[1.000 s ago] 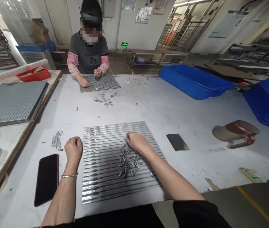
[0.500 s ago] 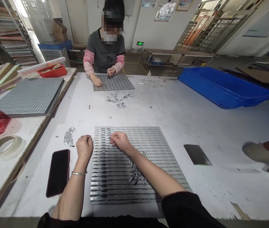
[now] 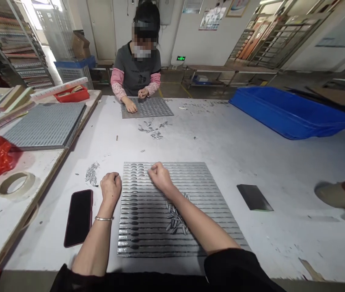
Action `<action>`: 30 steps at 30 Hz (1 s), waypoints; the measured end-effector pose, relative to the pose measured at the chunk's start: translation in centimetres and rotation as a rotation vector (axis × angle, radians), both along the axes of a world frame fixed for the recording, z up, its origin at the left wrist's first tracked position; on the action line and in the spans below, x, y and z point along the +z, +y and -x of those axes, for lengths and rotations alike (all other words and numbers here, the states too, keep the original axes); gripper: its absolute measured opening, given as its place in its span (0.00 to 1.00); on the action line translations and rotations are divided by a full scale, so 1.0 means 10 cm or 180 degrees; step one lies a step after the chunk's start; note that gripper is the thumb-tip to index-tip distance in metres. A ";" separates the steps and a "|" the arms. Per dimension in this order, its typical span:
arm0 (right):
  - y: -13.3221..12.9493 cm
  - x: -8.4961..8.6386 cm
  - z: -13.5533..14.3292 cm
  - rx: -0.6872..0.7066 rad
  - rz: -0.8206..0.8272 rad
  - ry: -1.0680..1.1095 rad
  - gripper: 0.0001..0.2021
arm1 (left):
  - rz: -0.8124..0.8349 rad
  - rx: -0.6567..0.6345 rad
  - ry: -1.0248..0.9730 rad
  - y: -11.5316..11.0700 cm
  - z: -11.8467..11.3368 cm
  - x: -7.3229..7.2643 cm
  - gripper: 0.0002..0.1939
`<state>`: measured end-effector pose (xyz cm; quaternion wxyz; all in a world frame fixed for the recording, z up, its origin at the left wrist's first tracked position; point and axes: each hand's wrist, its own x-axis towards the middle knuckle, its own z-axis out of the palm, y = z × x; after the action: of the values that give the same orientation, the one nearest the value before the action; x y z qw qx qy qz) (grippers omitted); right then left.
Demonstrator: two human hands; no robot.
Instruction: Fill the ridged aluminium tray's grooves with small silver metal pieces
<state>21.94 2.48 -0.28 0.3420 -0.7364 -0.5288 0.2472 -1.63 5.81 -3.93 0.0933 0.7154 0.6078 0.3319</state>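
Observation:
A grey ribbed tile sheet (image 3: 197, 178) lies in front of me, with a column of dark leaf-shaped pieces (image 3: 134, 213) set along its left side and a few more beginning a second column at the top. My right hand (image 3: 160, 177) hovers over its upper part with fingers curled and pinched; anything in them is hidden. A loose heap of leaf-shaped pieces (image 3: 175, 221) lies on the sheet, partly under my right forearm. My left hand (image 3: 111, 188) rests on the table by the sheet's left edge, fingers curled in, their contents out of sight.
Left of my arm are a phone (image 3: 79, 218) and a small pile of pieces (image 3: 92, 174). Stacked sheets (image 3: 44, 121) and a tape roll (image 3: 16, 184) occupy the side table. Across from me, a co-worker (image 3: 139, 73) handles another sheet. A blue tub (image 3: 282, 117) stands right.
My right hand has shifted a little right, off the second column, uncovering the pieces there. My left hand stays by the sheet's edge. The whole view has moved slightly.

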 end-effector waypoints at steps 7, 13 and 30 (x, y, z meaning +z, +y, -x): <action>-0.74 0.25 -0.73 0.0932 0.0277 -0.1171 0.09 | -0.0044 0.0001 0.0030 0.05 0.01 0.00 0.14; -0.88 0.26 -0.66 0.1308 0.0678 -0.1720 0.06 | -0.0043 -0.0065 0.0035 0.08 0.02 0.00 0.14; -0.31 0.12 -0.21 0.1150 -0.0652 -0.0510 0.09 | 0.0077 0.0016 0.0025 0.00 -0.01 0.00 0.12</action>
<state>24.07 -0.59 0.92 0.3221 -0.6084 -0.7000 0.1902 -1.53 5.80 -3.97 0.0987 0.7139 0.6139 0.3219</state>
